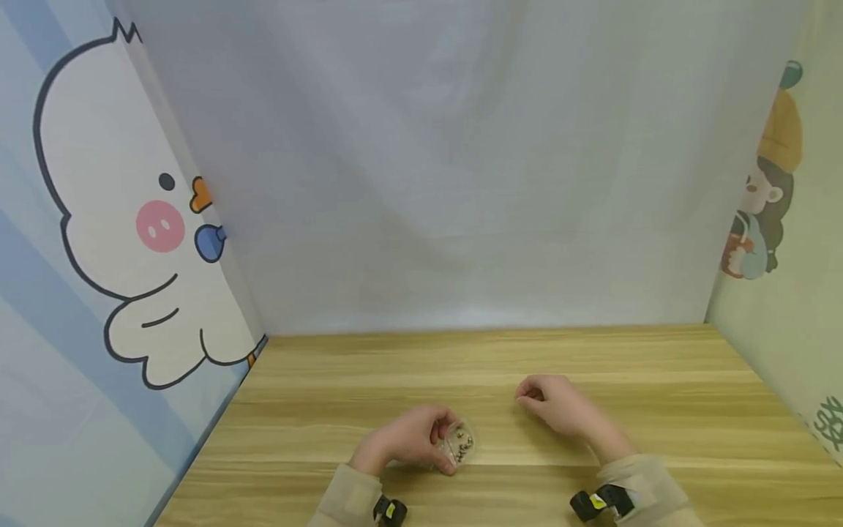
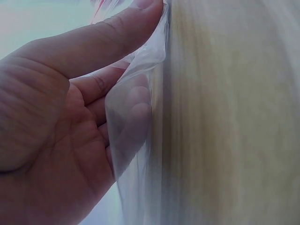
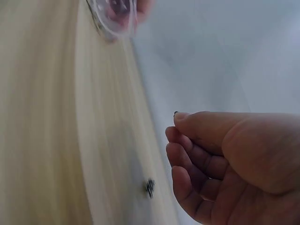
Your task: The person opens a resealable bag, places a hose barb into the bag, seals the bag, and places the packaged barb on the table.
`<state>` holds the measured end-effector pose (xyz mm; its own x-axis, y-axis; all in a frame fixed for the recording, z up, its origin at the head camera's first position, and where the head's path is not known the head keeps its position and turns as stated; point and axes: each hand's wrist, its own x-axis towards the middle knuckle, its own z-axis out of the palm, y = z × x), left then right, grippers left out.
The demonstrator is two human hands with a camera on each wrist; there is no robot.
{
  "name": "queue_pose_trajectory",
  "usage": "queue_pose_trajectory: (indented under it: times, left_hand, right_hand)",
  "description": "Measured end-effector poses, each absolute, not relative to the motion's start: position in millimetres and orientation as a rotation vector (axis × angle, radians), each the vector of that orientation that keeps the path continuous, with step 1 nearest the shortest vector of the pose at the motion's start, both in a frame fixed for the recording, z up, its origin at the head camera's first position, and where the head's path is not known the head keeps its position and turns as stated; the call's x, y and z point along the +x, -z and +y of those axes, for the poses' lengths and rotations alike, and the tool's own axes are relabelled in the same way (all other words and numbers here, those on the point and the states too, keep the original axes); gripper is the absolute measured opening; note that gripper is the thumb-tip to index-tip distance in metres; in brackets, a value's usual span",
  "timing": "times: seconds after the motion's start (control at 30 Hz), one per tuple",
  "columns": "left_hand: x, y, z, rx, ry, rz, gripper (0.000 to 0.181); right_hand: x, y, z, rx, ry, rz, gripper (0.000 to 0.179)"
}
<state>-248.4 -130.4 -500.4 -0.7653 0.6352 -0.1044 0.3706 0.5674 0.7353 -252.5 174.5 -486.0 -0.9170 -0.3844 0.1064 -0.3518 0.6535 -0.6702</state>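
Observation:
My left hand (image 1: 410, 438) holds a clear plastic bag (image 2: 126, 105) just above the table, thumb on one side and fingers on the other. Several small dark and brassy metal pieces (image 1: 464, 443) show through the plastic in the head view. My right hand (image 1: 560, 404) is raised over the table to the right of the bag. Between its thumb and index fingertip, the right wrist view shows the tip of a tiny dark piece (image 3: 176, 113); the rest is covered by the fingers. Its other fingers are curled in.
A small dark cluster (image 3: 150, 187) lies on the wood-grain table (image 1: 487, 366) near my right hand, blurred in the right wrist view. A pale curtain (image 1: 461, 183) hangs behind the table. Printed panels stand at the left and right. Both wrists carry small black cameras.

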Motion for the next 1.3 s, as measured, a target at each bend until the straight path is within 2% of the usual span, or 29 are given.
queue_pose_trajectory:
  times: [0.23,0.53,1.3]
  left_hand:
    - [-251,502,-131,0.829,-1.018,2.45,0.053]
    - [-253,506,-133,0.813,-0.994,2.452,0.054]
    - [-252,502,-132,0.814,-0.995,2.453,0.053]
  right_hand:
    - [-242,494,139,-0.813,1.172,2.705,0.005]
    - [-232,506,109,-0.859,1.27,2.663,0.004]
    - [-225,514,91,-0.777,1.367,2.699,0.005]
